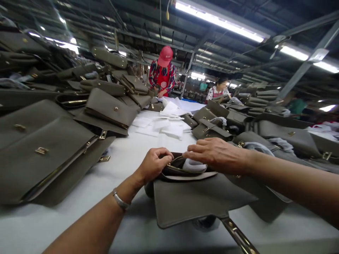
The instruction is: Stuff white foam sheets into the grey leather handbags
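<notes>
Olive bag [201, 197]: both hands [171, 158] (left wrist braceleted) bend over its opening.

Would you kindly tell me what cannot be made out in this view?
All in the head view:
- Depths of the open grey-brown leather handbag: hidden by the soft white bundle and the right hand.
- Far end of the dark strap with gold metal trim: cut off by the bottom edge.
- Emblem on the red fabric cap: too small to read.
- Person in green, far right: blurred.
</notes>
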Available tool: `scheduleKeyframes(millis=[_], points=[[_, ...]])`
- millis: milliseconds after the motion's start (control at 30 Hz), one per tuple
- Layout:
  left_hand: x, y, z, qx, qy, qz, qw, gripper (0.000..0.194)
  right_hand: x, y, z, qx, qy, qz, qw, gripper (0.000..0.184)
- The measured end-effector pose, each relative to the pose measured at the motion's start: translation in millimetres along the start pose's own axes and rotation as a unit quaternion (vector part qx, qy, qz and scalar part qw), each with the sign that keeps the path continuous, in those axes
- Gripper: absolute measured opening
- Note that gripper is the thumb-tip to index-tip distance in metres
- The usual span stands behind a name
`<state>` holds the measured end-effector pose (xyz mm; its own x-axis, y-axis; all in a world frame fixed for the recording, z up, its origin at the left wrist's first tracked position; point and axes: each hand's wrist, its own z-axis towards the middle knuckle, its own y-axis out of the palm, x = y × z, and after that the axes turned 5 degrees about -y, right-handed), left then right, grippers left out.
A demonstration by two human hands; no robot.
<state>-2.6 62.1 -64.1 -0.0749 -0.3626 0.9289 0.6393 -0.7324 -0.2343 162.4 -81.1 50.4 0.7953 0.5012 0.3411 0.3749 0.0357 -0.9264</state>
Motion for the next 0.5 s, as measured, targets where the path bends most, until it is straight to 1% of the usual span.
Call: scheduleKeyframes(millis=[67, 100, 167, 233, 333, 400, 433, 467, 500], points=[[-2, -0.1, 0, 0.004, 0.0, 0.001, 1.0, 0.018, 0, 3, 4, 0.003, -0.118, -0.084, 0.989, 0.037], [-2, -0.1, 0, 0.004, -0.001, 0.001, 1.0, 0.018, 1, 5, 7, -0.004, -0.161, -0.109, 0.981, 0.034], [-3, -0.2, 0, 0.003, -0.006, -0.002, 1.0, 0.019, 3, 9, 14, -0.022, -0.215, -0.135, 0.967, 0.03], [-3, -0.1, -1, 0.0, -0.012, -0.004, 1.0, 0.02, 6, 11, 21, -0.044, -0.236, -0.142, 0.96, 0.026], [-4, 0.5, -1, 0.002, -0.011, -0.003, 1.0, 0.02, 9, 11, 32, -0.083, -0.251, -0.132, 0.955, 0.019], [-4, 0.8, -1, 0.001, -0.01, -0.005, 1.0, 0.021, 11, 10, 41, -0.104, -0.241, -0.114, 0.958, 0.016], [-4, 0.9, -1, -0.002, -0.013, -0.008, 1.0, 0.022, 11, 9, 45, -0.109, -0.214, -0.099, 0.966, 0.016], [-4, 0.9, -2, -0.006, -0.015, -0.012, 1.0, 0.023, 10, 9, 49, -0.112, -0.165, -0.082, 0.976, 0.017], [-5, 1.0, -2, -0.008, -0.016, -0.014, 1.0, 0.025, 9, 10, 53, -0.115, -0.097, -0.062, 0.987, 0.019]])
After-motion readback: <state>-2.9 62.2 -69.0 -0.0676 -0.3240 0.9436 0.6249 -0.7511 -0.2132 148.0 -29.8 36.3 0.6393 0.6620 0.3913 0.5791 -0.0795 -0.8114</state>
